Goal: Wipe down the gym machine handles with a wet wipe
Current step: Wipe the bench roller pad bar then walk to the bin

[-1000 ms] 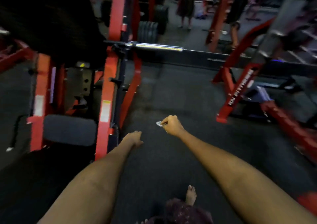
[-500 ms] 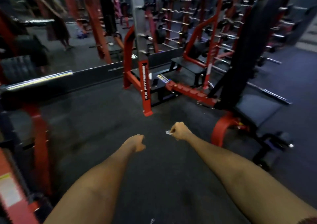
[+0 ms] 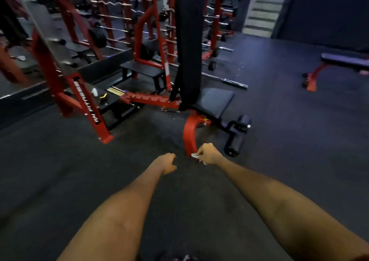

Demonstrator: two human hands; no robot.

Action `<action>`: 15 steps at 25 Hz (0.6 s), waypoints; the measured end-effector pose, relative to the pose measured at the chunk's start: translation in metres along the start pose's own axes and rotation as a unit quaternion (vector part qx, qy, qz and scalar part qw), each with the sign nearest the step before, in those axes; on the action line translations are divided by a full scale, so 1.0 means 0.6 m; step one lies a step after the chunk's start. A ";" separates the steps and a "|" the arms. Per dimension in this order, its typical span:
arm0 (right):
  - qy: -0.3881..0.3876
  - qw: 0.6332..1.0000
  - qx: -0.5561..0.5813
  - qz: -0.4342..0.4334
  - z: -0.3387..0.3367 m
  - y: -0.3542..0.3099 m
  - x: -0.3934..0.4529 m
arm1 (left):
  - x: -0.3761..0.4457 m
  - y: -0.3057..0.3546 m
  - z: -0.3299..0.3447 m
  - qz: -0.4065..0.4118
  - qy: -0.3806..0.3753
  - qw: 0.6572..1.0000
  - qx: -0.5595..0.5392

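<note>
nearest the camera, two bare forearms reach forward over the dark rubber floor [image 3: 79,160]. the left hand [image 3: 166,162] hangs with its fingers loosely curled and nothing in them. the right hand [image 3: 209,154] sits a little further forward and to the right, its fingers pinched round a small crumpled wet wipe [image 3: 196,156] that pokes out on the thumb side.

just beyond the wipe, and seeming almost to touch it in this view, rises the curved red leg [image 3: 190,134] of an adjustable bench [image 3: 215,100]. its seat pad lies behind the leg and its tall black backrest [image 3: 189,41] stands nearly upright, long axis vertical. the black foot rollers [image 3: 236,138] lie to the right of the right hand.

no clear handle can be picked out on this bench; the blur hides the small parts. my judgement is that the wiping target lies ahead and upward from the wipe, so the right hand, being nearer and already holding it, would lead while the left steadies.

further back stand a red rack [image 3: 155,31] with barbells, a mirror [image 3: 24,41] to the left, a flat bench [image 3: 343,61] far right, and steps [image 3: 263,13] beyond.
</note>
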State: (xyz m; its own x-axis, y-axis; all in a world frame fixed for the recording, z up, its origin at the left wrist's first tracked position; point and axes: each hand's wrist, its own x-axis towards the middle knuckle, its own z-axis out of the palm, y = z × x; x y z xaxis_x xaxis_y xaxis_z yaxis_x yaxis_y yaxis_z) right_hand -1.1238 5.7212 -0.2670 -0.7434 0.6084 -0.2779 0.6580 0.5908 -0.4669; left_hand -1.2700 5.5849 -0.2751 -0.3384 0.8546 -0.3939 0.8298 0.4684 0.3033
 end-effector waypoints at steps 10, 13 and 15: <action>0.020 0.995 0.026 0.091 -0.073 0.281 -0.049 | 0.146 0.258 0.056 0.085 -0.056 0.994 0.043; 0.031 0.991 0.058 0.117 -0.095 0.334 -0.015 | 0.213 0.286 0.052 0.094 -0.081 0.989 0.075; 0.038 0.988 0.074 0.128 -0.114 0.364 0.023 | 0.270 0.300 0.045 0.097 -0.095 0.986 0.093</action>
State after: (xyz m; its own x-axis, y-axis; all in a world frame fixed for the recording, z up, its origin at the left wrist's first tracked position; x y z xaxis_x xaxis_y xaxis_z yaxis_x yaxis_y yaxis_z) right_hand -0.9822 5.8951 -0.3154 -0.5406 0.7688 -0.3417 0.7944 0.3326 -0.5082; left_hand -1.1632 5.8015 -0.3076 -0.0912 0.8584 -0.5047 0.9437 0.2363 0.2314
